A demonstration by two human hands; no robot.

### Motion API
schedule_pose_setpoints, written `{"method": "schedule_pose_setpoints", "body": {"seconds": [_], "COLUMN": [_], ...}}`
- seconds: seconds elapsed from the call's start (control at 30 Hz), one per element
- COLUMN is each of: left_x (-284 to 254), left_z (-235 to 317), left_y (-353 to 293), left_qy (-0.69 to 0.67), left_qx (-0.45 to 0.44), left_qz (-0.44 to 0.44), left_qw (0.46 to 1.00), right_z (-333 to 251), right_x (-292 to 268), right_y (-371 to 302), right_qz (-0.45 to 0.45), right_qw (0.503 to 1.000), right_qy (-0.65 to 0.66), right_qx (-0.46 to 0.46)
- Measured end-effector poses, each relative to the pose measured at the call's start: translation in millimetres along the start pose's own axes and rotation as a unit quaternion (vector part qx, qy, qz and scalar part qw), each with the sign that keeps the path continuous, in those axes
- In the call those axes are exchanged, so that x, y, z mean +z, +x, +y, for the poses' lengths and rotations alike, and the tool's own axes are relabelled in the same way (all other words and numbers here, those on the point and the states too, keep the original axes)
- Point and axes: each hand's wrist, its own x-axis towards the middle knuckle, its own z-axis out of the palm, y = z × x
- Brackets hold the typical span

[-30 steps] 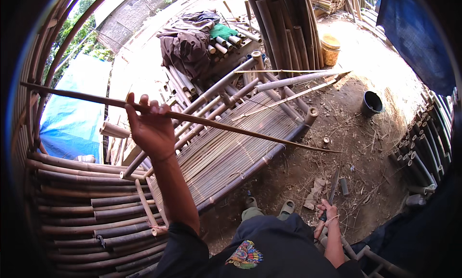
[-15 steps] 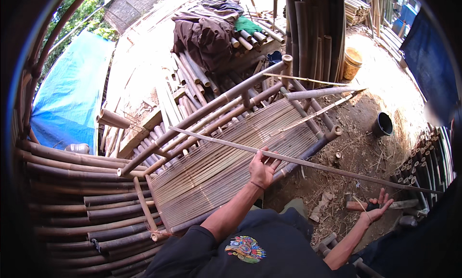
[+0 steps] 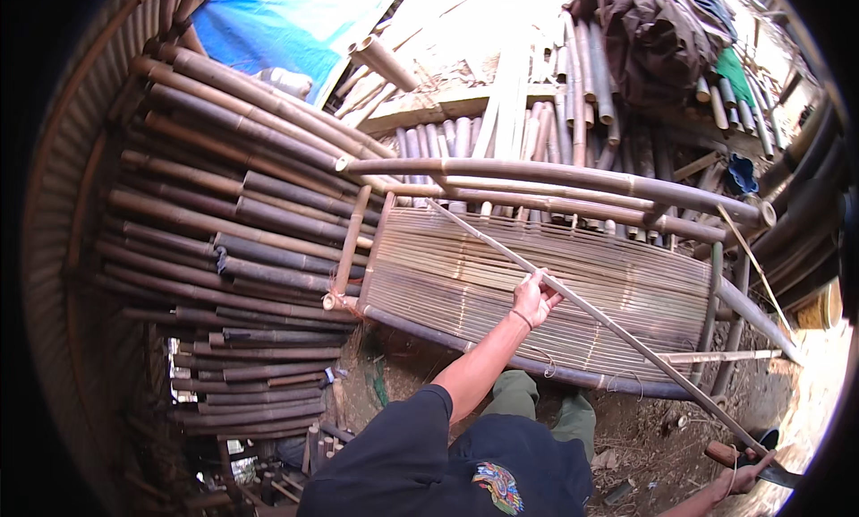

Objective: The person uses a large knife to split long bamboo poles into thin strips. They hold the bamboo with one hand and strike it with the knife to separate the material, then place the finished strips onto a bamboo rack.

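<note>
My left hand (image 3: 534, 300) is closed around a long, thin bamboo strip (image 3: 608, 324), fingers and thumb pinching it near its middle. The strip slants from the far left of a bamboo bench (image 3: 420, 275) down to the lower right, above the slatted seat. At the lower right my right hand (image 3: 741, 478) is closed on a machete, with its wooden handle (image 3: 719, 453) sticking out to the left and its dark blade (image 3: 782, 476) to the right. The strip's near end lies beside this hand; whether they touch I cannot tell. Some of the right fingers are hidden.
Stacked bamboo poles (image 3: 259, 208) fill the left side. Cut bamboo lengths (image 3: 461, 139) lie behind the bench's back rail (image 3: 555, 170). A blue tarp (image 3: 286, 25) and a dark brown cover (image 3: 640, 47) are farther back. A loose bamboo piece (image 3: 716, 357) crosses the bench's right end.
My view has swung left, bringing more stacked poles into sight. The left hand still holds the strip. My right hand, its fingers spread before, is now more closed by the strip's near end.
</note>
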Motion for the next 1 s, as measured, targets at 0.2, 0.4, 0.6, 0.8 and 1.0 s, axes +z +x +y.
{"method": "schedule_pose_setpoints", "body": {"seconds": [0.2,0.4,0.6,0.8,1.0], "left_x": [-56.4,-79.0,-106.1,-119.5,-107.2], "left_z": [91.7,153.7,196.5,217.8,216.1], "left_y": [123.5,178.7,202.7,206.3,204.0], "left_qy": [0.012,0.186,0.225,0.243,0.227], "left_qx": [0.087,0.078,0.100,0.065,0.073], "left_qz": [0.097,0.123,0.143,0.114,0.110], "left_qw": [0.991,0.972,0.959,0.961,0.965], "right_z": [50.6,93.1,109.5,100.9,88.0], "right_x": [176.2,268.7,293.6,301.2,305.6], "right_y": [-99.7,-250.3,-315.6,-339.2,-333.4], "right_qz": [-0.113,-0.153,-0.172,-0.164,-0.172], "right_qw": [0.993,0.988,0.984,0.985,0.984], "right_qy": [-0.037,-0.034,-0.031,-0.057,-0.048], "right_qx": [-0.001,-0.010,-0.022,-0.019,0.005]}}
